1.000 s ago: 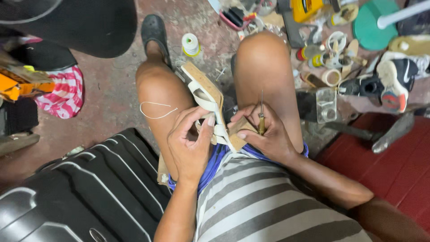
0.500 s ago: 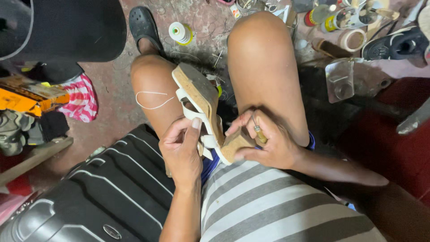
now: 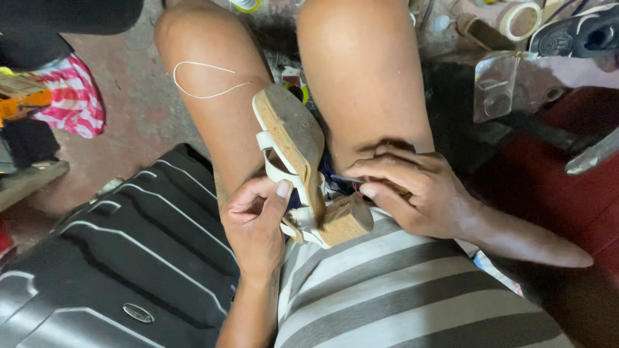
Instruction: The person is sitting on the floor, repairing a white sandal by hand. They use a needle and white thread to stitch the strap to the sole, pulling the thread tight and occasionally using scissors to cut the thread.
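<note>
A white strappy sandal (image 3: 293, 151) with a cork sole and block heel lies sole-up between my thighs, its heel toward my striped shirt. My left hand (image 3: 256, 222) pinches a white strap at the sandal's side, thumb on the strap. My right hand (image 3: 412, 190) rests against my right thigh beside the heel, fingers closed around a thin needle-like tool whose tip points at the sandal. A loop of white thread (image 3: 206, 80) lies over my left knee.
A black ribbed suitcase (image 3: 122, 258) lies at the lower left against my leg. Pink striped cloth (image 3: 74, 96) is on the floor at left. Tape rolls (image 3: 519, 19), a dark shoe (image 3: 574, 35) and a clear plastic pack (image 3: 496, 87) are at the upper right.
The view has closed in and dropped lower. The sandal has shifted closer to my body, my left hand stays on the strap, and my right hand has moved to the right of the heel.
</note>
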